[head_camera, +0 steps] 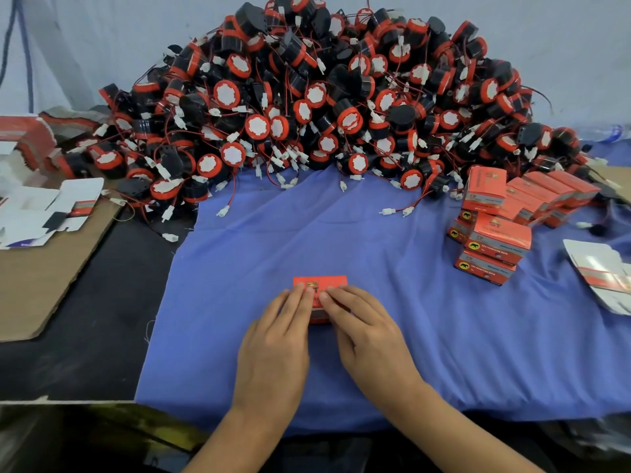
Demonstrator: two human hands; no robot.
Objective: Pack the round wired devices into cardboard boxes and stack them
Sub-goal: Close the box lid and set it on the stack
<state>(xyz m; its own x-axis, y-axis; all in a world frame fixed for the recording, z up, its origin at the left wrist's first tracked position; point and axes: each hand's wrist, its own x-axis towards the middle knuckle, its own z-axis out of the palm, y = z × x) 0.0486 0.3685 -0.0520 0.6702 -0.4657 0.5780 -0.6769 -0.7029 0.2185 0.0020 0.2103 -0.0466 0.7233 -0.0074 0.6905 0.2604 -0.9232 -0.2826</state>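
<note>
We're pressing left hand (273,343) and right hand (370,339), fingers flat and unclenched, on the red box (321,284) lying near us on the blue cloth (392,302), devices (307,97) heaped far back, packed boxes (493,237) right

I find a dark table (85,319) with a blue cloth (341,240) spread over its middle and right. At 9 o'clock a brown cardboard sheet (41,278) lies on the bare top, carrying flat box blanks (44,213). At 12 o'clock the heap of round wired devices (307,107) sits across cloth and table. Closed red boxes (495,240) stand stacked at 2 o'clock, loose blanks (601,278) lie at 3, and a single red box (321,285) lies on the cloth near 6.
</note>
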